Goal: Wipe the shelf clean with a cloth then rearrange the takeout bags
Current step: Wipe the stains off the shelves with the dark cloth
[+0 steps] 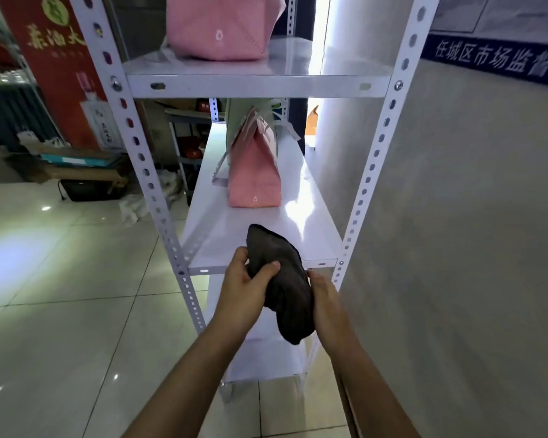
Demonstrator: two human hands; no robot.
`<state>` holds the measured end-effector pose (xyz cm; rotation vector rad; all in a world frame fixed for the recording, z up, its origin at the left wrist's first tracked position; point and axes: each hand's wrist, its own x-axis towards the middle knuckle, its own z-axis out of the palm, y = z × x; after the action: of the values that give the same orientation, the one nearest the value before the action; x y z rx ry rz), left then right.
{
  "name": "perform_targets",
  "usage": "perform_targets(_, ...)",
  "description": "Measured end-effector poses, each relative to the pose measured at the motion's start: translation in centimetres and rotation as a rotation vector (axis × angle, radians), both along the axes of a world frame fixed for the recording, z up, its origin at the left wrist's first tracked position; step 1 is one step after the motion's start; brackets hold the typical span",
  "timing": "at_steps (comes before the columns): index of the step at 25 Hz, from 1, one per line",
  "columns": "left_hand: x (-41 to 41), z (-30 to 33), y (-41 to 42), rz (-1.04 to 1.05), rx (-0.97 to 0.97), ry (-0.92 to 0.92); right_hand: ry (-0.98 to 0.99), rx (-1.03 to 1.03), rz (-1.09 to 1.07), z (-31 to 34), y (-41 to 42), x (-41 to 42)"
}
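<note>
Held just in front of the white metal shelf (260, 235), the dark brown bunched cloth (282, 279) looks soft, light and floppy, gripped by the left hand (246, 284) and right hand (325, 300), best wadded in one palm.

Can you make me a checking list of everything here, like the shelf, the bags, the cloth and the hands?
Surface: white middle shelf, bare at the front.
Job's things: dark cloth held before the shelf edge; pink bag standing further back; another pink bag on the top shelf.
Clutter: boxes on the floor, left.
Grippers: left hand and right hand both grip the cloth.
Cables: nothing seen.
Surroundings: grey wall right, tiled floor.
</note>
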<state>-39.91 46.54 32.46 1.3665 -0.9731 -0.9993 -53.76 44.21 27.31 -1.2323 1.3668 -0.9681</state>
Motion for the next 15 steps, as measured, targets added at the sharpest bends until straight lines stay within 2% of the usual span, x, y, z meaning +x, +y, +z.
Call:
perform_targets(3, 0.0, 0.8, -2.7, 0.011, 0.0, 0.032, -0.281, 0.191, 0.006, 1.8, -3.4, -0.3)
perform_targets(5, 0.5, 0.3, -4.3, 0.036, -0.005, 0.048, -0.339, 0.193, 0.066, 1.6, -5.1, -0.5)
perform_targets(11, 1.3, -1.3, -8.4, 0.09, 0.025, 0.154, -0.11, -0.007, 0.075, 3.3, -9.3, 0.1)
perform_targets(15, 1.2, -0.5, -12.3, 0.071, -0.012, 0.149, 0.115, -0.325, 0.021, 5.1, -12.4, 0.6)
